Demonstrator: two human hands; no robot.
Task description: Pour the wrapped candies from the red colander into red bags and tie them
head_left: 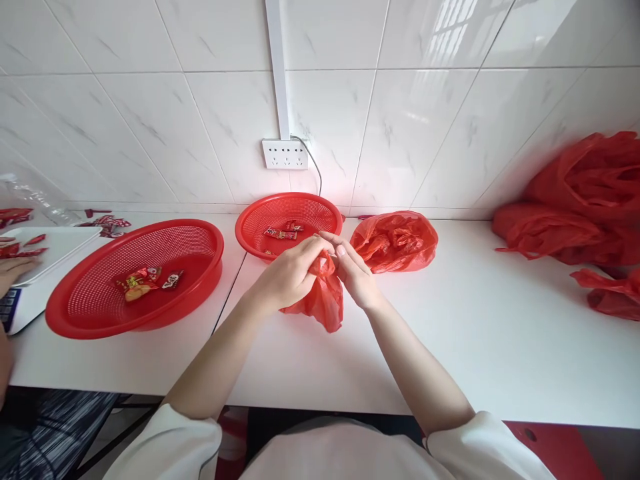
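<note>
Both my hands meet over the white table, gathered at the upper part of a red plastic bag [324, 303]. My left hand [297, 270] has its fingers closed round the bunched film. From the other side, my right hand [356, 272] presses its fingers together on the same bag. The bag's lower part hangs loose and crumpled between my wrists. Right behind my hands stands a small red basket [245, 230] with a few wrapped snacks [284, 232] inside. Another crumpled red bag [395, 241] lies just to the right of it.
A larger red basket [75, 323] holding several wrapped snacks [145, 283] is at the left. Beyond it, a co-worker's hand [15, 270] rests by a white scale [60, 243] bearing red packets. Piles of red bags [575, 230] lie at the far right. A socket strip [285, 154] is on the tiled wall.
</note>
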